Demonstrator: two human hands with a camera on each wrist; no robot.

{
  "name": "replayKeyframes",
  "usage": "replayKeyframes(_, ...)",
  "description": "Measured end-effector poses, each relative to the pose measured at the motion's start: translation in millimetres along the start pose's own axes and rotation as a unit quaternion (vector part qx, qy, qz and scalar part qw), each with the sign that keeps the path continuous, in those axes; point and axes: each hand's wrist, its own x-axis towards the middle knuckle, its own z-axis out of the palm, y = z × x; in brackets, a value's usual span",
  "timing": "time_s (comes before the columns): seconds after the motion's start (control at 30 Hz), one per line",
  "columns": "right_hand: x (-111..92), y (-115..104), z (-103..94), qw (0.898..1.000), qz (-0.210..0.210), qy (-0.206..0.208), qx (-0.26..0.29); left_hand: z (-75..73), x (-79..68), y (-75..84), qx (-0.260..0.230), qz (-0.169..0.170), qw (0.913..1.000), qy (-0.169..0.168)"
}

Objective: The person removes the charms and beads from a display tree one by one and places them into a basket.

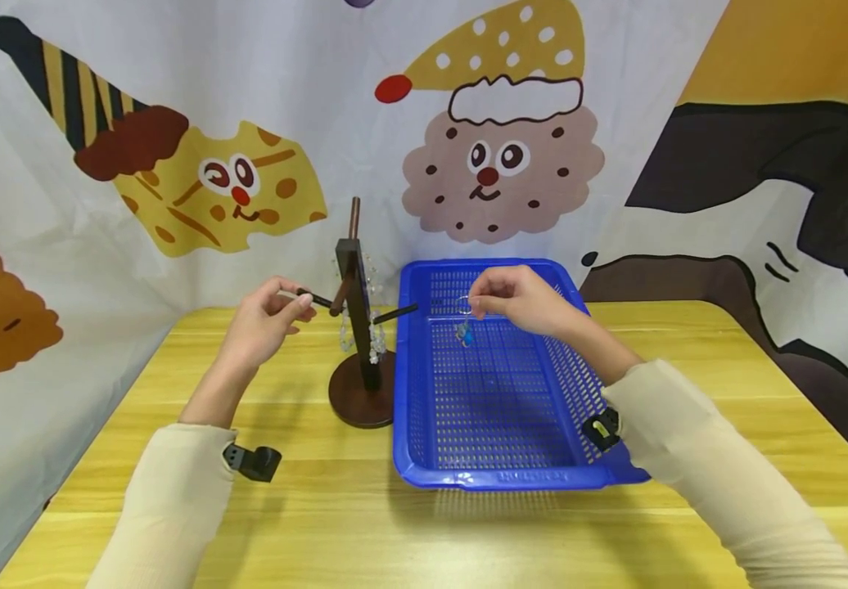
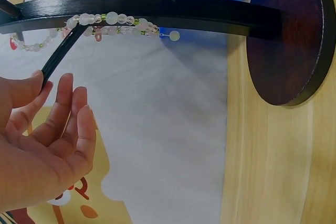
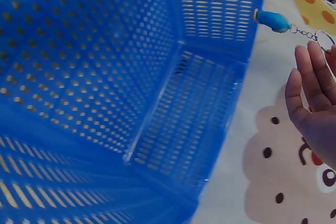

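Note:
My left hand (image 1: 263, 321) pinches the end of one dark peg (image 2: 62, 52) of a brown wooden jewelry stand (image 1: 356, 327) between thumb and index finger, the other fingers spread. Beaded bracelets (image 2: 113, 19) with clear, white and green beads hang on the stand's pegs. Over the blue basket, my right hand (image 1: 520, 298) holds a keychain by its metal ring (image 3: 324, 39) with the fingertips. A short chain runs from the ring to a small blue charm (image 3: 273, 21), which dangles below the hand in the head view.
The blue plastic basket (image 1: 411, 442) stands on the wooden table (image 1: 306, 523), right beside the stand's round base (image 1: 361, 413). Behind the table hangs a white cloth (image 1: 284, 74) printed with cartoon food characters. Another peg (image 1: 397, 313) of the stand reaches over the basket's left rim.

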Motion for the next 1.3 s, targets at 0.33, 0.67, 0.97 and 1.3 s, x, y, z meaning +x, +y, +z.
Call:
replayKeyframes(0.33,-0.3,30.9,14.6,0.999,0.021,-0.024,0.002,-0.3,0.4,0.2,-0.001,-0.005,1.0,-0.001)
replayKeyframes(0.67,-1.8,45.7,27.9,0.997,0.049,-0.05,0.019,-0.3,0.4,0.5,-0.004,-0.006,1.0,-0.001)
replayKeyframes(0.97,-2.4,52.1,33.4,0.996,0.053,-0.074,0.002,-0.2,0.5,0.1,-0.005,-0.008,1.0,-0.001)
replayKeyframes(1.3,-2.7,49.8,35.6,0.995,0.051,-0.089,0.011,0.9,0.4,0.5,-0.007,-0.006,1.0,0.0)
